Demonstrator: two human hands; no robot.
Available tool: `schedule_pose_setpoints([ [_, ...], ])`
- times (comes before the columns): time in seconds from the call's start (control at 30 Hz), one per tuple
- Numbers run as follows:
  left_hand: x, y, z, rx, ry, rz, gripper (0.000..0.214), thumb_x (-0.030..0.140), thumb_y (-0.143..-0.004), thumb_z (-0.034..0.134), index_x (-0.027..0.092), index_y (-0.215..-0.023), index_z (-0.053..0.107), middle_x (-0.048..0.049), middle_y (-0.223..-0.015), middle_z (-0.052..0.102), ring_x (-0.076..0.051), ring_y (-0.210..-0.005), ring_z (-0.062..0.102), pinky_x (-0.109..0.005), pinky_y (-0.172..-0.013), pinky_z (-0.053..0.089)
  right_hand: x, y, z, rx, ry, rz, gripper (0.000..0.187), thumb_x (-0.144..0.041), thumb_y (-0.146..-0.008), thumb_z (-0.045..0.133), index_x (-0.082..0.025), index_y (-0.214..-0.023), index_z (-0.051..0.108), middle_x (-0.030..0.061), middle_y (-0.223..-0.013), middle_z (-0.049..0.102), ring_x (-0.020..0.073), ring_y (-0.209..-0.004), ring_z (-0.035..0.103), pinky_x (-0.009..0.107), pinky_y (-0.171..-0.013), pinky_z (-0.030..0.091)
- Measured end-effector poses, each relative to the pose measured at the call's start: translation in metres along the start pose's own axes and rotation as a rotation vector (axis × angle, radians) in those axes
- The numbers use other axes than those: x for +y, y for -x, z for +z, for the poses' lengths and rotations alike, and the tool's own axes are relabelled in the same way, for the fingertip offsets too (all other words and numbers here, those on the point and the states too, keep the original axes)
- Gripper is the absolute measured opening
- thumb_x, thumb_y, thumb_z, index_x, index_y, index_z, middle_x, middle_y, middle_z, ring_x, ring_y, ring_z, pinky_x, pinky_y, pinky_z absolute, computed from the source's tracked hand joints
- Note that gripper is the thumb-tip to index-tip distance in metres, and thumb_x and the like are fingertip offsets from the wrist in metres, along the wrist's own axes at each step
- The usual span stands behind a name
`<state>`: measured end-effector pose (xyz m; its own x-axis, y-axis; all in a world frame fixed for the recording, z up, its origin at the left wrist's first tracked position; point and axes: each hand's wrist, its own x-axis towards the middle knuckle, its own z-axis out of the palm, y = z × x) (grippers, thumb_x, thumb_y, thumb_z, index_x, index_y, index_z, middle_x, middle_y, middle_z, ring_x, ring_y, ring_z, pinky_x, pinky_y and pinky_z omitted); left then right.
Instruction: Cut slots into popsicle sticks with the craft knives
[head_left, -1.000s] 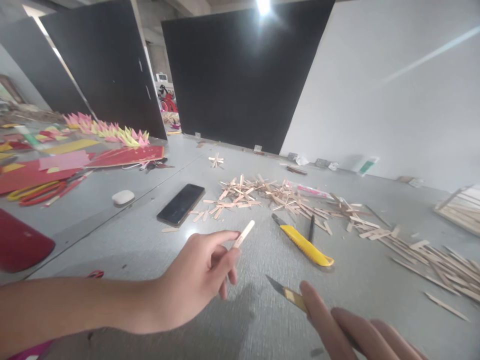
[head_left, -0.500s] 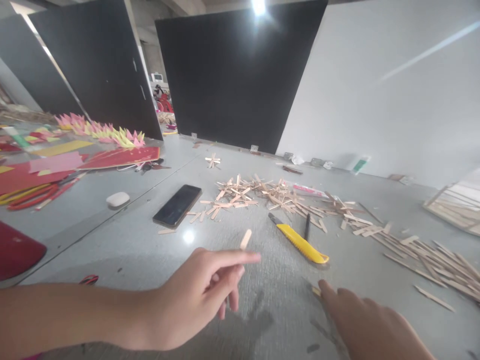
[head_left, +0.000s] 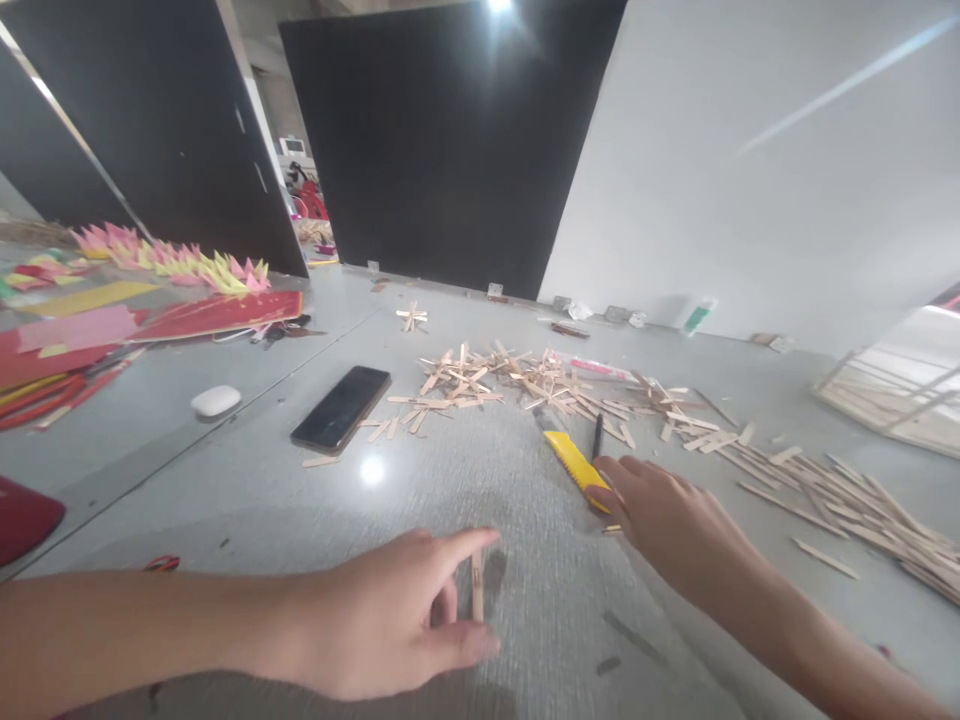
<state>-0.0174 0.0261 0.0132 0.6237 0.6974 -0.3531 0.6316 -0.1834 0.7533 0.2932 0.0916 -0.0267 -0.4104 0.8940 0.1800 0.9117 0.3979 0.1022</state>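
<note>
My left hand (head_left: 405, 610) pinches a short wooden craft stick (head_left: 478, 585) lengthwise, index finger at its far end and thumb at its near end. A dark rectangular mark or slot shows on the stick's face. My right hand (head_left: 660, 500) is over the handle end of a yellow utility knife (head_left: 574, 465) lying on the table, its fingers closed round that end. The blade end points away and to the left. Under those fingers a small wooden piece (head_left: 613, 530) peeks out; I cannot tell whether it is held. A dark pen-like stick (head_left: 598, 436) lies beside the knife.
Loose craft-stick pieces (head_left: 465, 378) lie in a heap beyond the hands, with longer sticks (head_left: 847, 510) to the right. A phone (head_left: 342, 410) and a white case (head_left: 216, 401) lie left. Red card (head_left: 217, 316) is farther left. Upright panels (head_left: 442, 150) stand behind.
My right hand has moved forward and left onto the utility knife. My left hand has lowered; its stick now stands between thumb and index finger. The view has shifted slightly.
</note>
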Motion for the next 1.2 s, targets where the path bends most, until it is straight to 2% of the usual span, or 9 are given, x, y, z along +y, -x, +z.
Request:
schedule_pose_setpoints([
  [0.1, -0.009, -0.003, 0.001, 0.153, -0.147, 0.062, 0.057, 0.033, -0.097, 0.06, 0.019, -0.151, 0.05, -0.0054, -0.09, 0.073, -0.022, -0.077, 0.067, -0.032, -0.071, 0.051, -0.005, 0.003, 0.002, 0.018, -0.041, -0.047, 0.02, -0.028, -0.102, 0.046, -0.018, -0.101, 0.064, 0.004, -0.077, 0.064, 0.0219, -0.064, 0.064, 0.033, -0.057, 0.042],
  [0.2, -0.02, -0.011, 0.003, 0.274, -0.277, 0.231, 0.038, 0.014, -0.097, 0.053, 0.02, -0.133, 0.064, -0.0066, -0.1, 0.071, -0.022, -0.087, 0.066, -0.034, -0.076, 0.052, -0.009, 0.004, 0.006, 0.084, -0.081, -0.059, 0.03, -0.024, -0.099, 0.042, -0.015, -0.12, 0.061, 0.0064, -0.082, 0.068, 0.024, -0.068, 0.066, 0.037, -0.062, 0.047],
  [0.3, -0.025, -0.018, 0.004, 0.289, -0.377, 0.362, 0.027, 0.008, -0.099, 0.051, 0.019, -0.115, 0.069, -0.0076, -0.112, 0.067, -0.023, -0.104, 0.063, -0.036, -0.088, 0.052, -0.013, 0.0, 0.001, 0.161, -0.145, -0.043, 0.027, -0.026, -0.098, 0.043, -0.016, -0.116, 0.06, 0.0068, -0.086, 0.069, 0.0213, -0.067, 0.065, 0.034, -0.058, 0.048],
  [0.4, -0.025, -0.02, 0.005, 0.262, -0.435, 0.418, 0.02, 0.011, -0.102, 0.052, 0.018, -0.106, 0.071, -0.0072, -0.114, 0.068, -0.024, -0.11, 0.061, -0.039, -0.097, 0.05, -0.019, 0.001, -0.023, 0.281, -0.22, 0.041, 0.021, -0.034, -0.101, 0.047, -0.021, -0.111, 0.059, 0.0028, -0.083, 0.069, 0.0154, -0.056, 0.06, 0.029, -0.052, 0.046],
  [0.5, -0.024, -0.019, 0.008, 0.269, -0.496, 0.453, 0.024, 0.013, -0.104, 0.049, 0.019, -0.116, 0.07, -0.009, -0.117, 0.068, -0.026, -0.114, 0.06, -0.042, -0.099, 0.049, -0.025, 0.007, -0.055, 0.447, -0.365, 0.186, 0.017, -0.04, -0.096, 0.057, -0.025, -0.09, 0.064, -0.0035, -0.063, 0.064, 0.013, -0.046, 0.054, 0.027, -0.049, 0.043],
  [0.6, -0.024, -0.018, 0.012, 0.28, -0.555, 0.474, 0.031, 0.014, -0.103, 0.051, 0.018, -0.131, 0.064, -0.011, -0.124, 0.064, -0.028, -0.119, 0.058, -0.043, -0.101, 0.048, -0.032, 0.014, -0.073, 0.425, -0.485, 0.223, 0.034, -0.053, -0.094, 0.06, -0.027, -0.072, 0.064, -0.0062, -0.048, 0.054, 0.012, -0.038, 0.046, 0.026, -0.04, 0.037],
  [0.77, -0.021, -0.015, 0.021, 0.284, -0.637, 0.449, 0.04, 0.014, -0.102, 0.051, 0.017, -0.142, 0.055, -0.0142, -0.13, 0.061, -0.032, -0.123, 0.056, -0.047, -0.106, 0.047, -0.047, 0.02, -0.067, 0.298, -0.52, 0.209, 0.041, -0.058, -0.09, 0.065, -0.027, -0.064, 0.058, -0.0061, -0.048, 0.05, 0.0126, -0.042, 0.045, 0.027, -0.042, 0.038],
  [1.0, -0.019, -0.006, 0.03, 0.19, -0.662, 0.468, 0.049, 0.044, -0.107, 0.049, 0.024, -0.153, 0.049, -0.0204, -0.158, 0.045, -0.044, -0.147, 0.041, -0.063, -0.115, 0.038, -0.059, 0.035, -0.073, 0.58, -0.362, 0.346, 0.031, -0.057, -0.092, 0.063, -0.03, -0.076, 0.065, -0.0055, -0.052, 0.054, 0.0121, -0.037, 0.041, 0.03, -0.043, 0.041],
  [1.2, -0.026, -0.01, 0.032, 0.183, -0.681, 0.476, 0.049, 0.038, -0.108, 0.046, 0.024, -0.155, 0.045, -0.0208, -0.163, 0.038, -0.042, -0.152, 0.033, -0.062, -0.121, 0.031, -0.05, 0.02, -0.059, 0.405, -0.649, 0.265, 0.032, -0.053, -0.089, 0.067, -0.027, -0.077, 0.053, -0.0038, -0.065, 0.057, 0.0127, -0.049, 0.053, 0.023, -0.042, 0.044],
])
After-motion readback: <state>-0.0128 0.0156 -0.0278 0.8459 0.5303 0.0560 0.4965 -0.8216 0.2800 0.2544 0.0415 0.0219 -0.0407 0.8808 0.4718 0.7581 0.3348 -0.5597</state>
